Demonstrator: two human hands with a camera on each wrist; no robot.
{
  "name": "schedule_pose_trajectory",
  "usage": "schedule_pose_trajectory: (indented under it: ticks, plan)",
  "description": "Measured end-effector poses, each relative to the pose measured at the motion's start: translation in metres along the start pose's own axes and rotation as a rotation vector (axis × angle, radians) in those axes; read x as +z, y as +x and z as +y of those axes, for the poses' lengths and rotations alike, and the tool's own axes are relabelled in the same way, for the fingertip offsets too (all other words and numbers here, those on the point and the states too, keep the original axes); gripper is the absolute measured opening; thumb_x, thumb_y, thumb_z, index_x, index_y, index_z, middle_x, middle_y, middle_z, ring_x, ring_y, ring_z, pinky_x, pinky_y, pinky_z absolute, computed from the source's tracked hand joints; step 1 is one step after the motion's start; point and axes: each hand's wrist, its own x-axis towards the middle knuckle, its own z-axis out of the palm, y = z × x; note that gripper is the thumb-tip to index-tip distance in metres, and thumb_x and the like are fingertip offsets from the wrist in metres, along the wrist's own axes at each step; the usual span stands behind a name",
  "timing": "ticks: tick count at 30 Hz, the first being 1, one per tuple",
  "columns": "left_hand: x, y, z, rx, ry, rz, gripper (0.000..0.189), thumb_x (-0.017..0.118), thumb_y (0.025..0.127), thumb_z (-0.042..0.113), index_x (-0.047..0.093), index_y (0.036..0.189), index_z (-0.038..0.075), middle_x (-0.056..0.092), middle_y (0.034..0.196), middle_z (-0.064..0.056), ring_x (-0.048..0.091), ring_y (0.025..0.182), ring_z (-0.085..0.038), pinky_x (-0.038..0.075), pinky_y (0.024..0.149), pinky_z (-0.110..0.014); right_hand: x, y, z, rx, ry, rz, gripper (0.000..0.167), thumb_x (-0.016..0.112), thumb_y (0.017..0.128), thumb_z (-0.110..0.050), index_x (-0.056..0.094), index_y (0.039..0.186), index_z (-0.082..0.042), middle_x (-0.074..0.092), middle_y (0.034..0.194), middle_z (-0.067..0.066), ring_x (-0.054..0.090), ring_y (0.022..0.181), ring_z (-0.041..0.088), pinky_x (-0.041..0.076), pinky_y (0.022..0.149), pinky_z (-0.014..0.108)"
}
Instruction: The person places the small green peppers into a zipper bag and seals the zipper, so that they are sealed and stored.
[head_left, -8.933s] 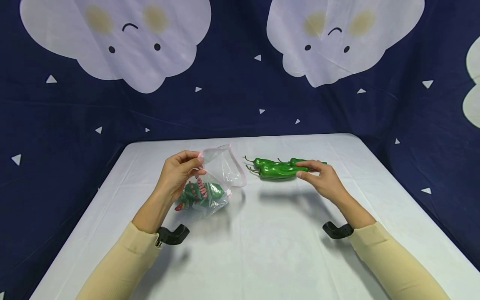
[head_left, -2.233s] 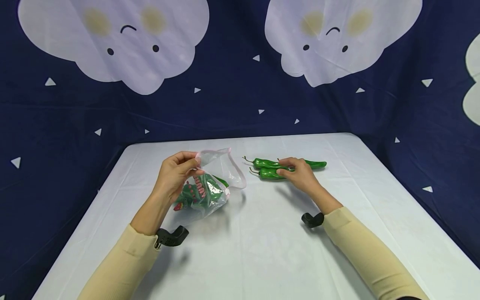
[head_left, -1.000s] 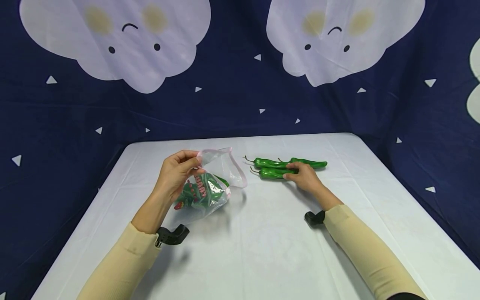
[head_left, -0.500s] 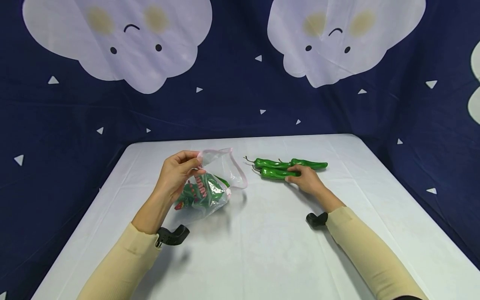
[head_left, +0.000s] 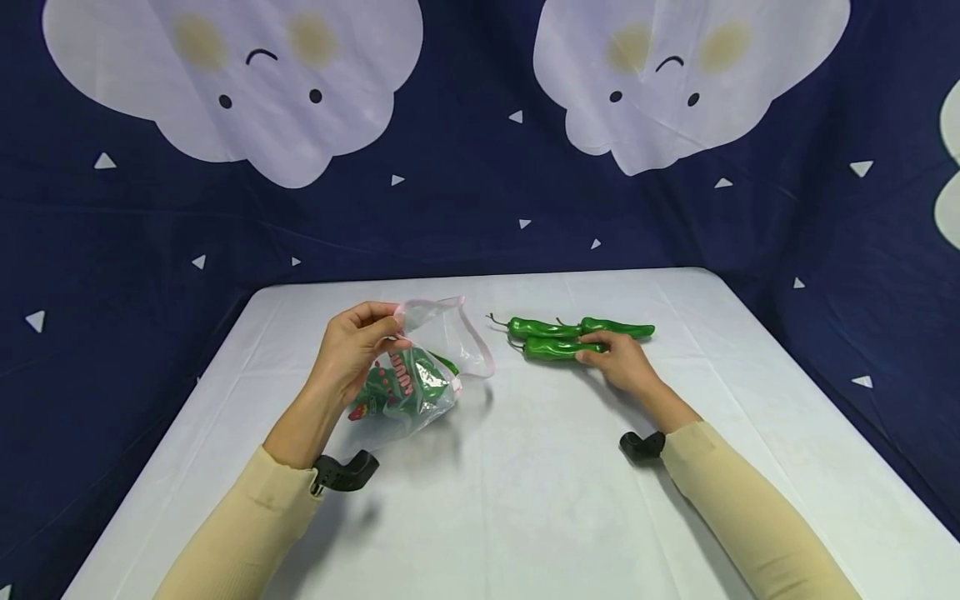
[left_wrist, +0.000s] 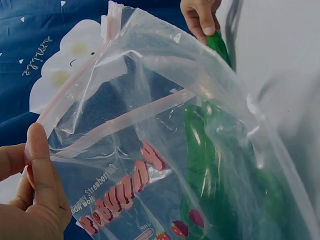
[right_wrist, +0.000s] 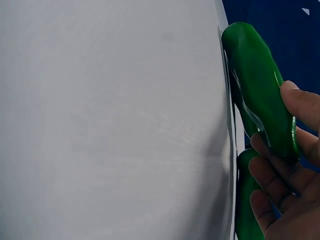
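Note:
My left hand (head_left: 352, 350) pinches the pink-edged rim of a clear zip bag (head_left: 457, 333), whose mouth gapes toward the right. Several green peppers (left_wrist: 200, 160) show through its plastic, behind red printed lettering; one tip reaches up near the opening. To the right, my right hand (head_left: 621, 362) grips the blunt end of a glossy green pepper (head_left: 551, 349), thumb on one side and fingers on the other, its stem pointing left. In the right wrist view this pepper (right_wrist: 257, 85) lies between thumb and fingers. Just behind it are two more peppers, one on the left (head_left: 536, 327) and one on the right (head_left: 622, 328).
A white cloth covers the table (head_left: 525, 500). Beyond its far edge hangs a dark blue curtain (head_left: 465, 225) with white clouds and small triangles. A black wrist camera (head_left: 345, 471) sits on the left forearm, another camera (head_left: 642, 448) on the right.
Since the oldest frame, another green pepper has come into the bag, its tip near the mouth. Over the last second the right hand and its pepper have shifted slightly right. The left hand stays put.

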Motion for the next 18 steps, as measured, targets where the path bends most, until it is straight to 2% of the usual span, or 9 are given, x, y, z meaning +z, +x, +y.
schedule_pose_trajectory:
  ticks: [3,6,13,18]
  plan:
    - [0.0,0.0,0.0,-0.001,0.0,0.001,0.027,0.062,0.089,0.005,0.054,0.112,-0.007,0.057,0.089,0.0,0.062,0.067,-0.01,0.061,0.067,-0.018,-0.002,-0.003,-0.001,-0.004,0.006,0.012,0.045,0.066,0.087,-0.039,0.062,0.122,-0.012,0.059,0.126,0.019,0.054,0.105,0.032,0.049,0.083,0.041]
    - [0.0,0.0,0.0,-0.005,0.003,0.001,0.024,0.063,0.089,0.005,0.055,0.11,-0.005,0.057,0.089,0.0,0.062,0.067,-0.01,0.061,0.067,-0.018,-0.003,-0.007,-0.002,-0.011,0.016,0.029,0.043,0.067,0.087,-0.037,0.062,0.121,-0.012,0.06,0.125,0.019,0.054,0.103,0.031,0.049,0.082,0.039]
    - [0.0,0.001,-0.001,-0.009,0.005,-0.001,0.022,0.062,0.09,0.005,0.056,0.109,-0.003,0.056,0.089,0.0,0.062,0.066,-0.01,0.061,0.068,-0.018,-0.005,-0.014,-0.004,-0.034,0.049,0.066,0.04,0.068,0.087,-0.031,0.064,0.119,-0.009,0.059,0.127,0.02,0.055,0.113,0.037,0.048,0.095,0.051]
    - [0.0,0.001,-0.001,-0.009,0.006,-0.002,0.022,0.062,0.09,0.006,0.056,0.109,-0.003,0.056,0.089,0.0,0.062,0.066,-0.01,0.06,0.068,-0.018,-0.007,-0.017,-0.008,-0.034,0.078,0.065,0.04,0.069,0.086,-0.033,0.064,0.119,-0.01,0.058,0.13,0.019,0.052,0.118,0.039,0.045,0.1,0.054]
